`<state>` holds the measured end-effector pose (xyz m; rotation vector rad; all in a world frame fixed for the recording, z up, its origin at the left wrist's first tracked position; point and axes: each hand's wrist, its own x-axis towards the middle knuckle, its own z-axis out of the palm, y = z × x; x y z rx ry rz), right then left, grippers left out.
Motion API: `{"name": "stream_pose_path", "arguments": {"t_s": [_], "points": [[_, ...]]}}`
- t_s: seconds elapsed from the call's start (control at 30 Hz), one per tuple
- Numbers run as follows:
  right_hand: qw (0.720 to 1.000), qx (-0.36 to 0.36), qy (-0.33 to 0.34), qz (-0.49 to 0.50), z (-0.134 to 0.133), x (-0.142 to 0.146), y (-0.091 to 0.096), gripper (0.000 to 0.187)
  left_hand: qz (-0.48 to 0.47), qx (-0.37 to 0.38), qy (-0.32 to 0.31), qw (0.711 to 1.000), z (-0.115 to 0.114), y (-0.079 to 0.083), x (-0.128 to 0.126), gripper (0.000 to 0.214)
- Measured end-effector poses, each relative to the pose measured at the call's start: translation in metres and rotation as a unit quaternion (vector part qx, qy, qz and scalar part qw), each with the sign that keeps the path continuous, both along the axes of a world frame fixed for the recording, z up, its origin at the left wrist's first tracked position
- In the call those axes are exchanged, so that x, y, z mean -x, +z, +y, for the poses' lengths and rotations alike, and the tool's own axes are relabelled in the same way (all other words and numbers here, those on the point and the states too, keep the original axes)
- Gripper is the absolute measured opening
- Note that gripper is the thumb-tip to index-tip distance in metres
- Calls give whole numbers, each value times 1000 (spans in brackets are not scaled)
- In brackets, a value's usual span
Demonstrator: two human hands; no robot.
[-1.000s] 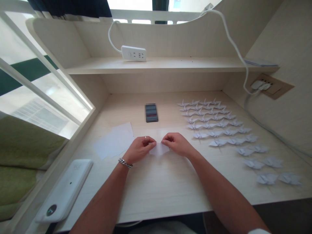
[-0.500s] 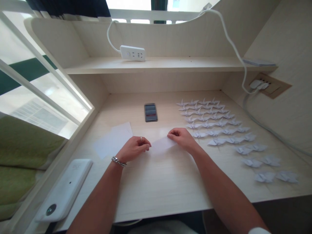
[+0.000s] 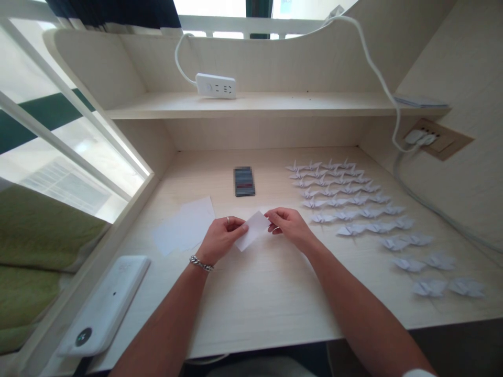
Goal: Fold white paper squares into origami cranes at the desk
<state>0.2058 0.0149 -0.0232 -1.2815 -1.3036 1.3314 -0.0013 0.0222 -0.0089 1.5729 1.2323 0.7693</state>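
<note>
A small white sheet of paper is held tilted above the desk between my two hands. My left hand, with a ring and a chain bracelet, pinches its left edge, thumb on top. The fingers of my right hand are closed on its right corner. Left of my left hand lies a spread of loose white paper sheets. To the right of my right hand, folded white paper cranes stand in several rows; the nearer folded pieces look flatter.
A dark, blurred phone-like rectangle lies behind the hands. At the left front is a white device with a round dial. A power strip sits on the shelf. A white cable hangs to a wall socket.
My left hand has moved right and now grips the paper's left edge. The paper has been lifted and turned into a slant. My right hand has shifted slightly left.
</note>
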Motion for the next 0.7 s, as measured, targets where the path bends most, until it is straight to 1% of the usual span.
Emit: {"name": "stream_pose_path", "arguments": {"t_s": [0.07, 0.2, 0.27, 0.43, 0.7], "points": [[999, 1, 39, -6, -2, 1, 0, 30, -30, 16, 16, 999, 1, -1, 3, 29], [997, -10, 66, -44, -7, 7, 1, 23, -44, 21, -9, 999, 1, -3, 3, 27], [996, -4, 76, -38, -8, 10, 1, 21, -46, 15, -21, 999, -1, -2, 1, 26], [997, 19, 67, 29, -8, 13, 2, 22, -68, 17, -17, 997, -3, 2, -1, 25], [996, 32, 60, 61, -9, 12, 6, 24, -80, 31, -13, 996, -5, 5, -1, 24]]}}
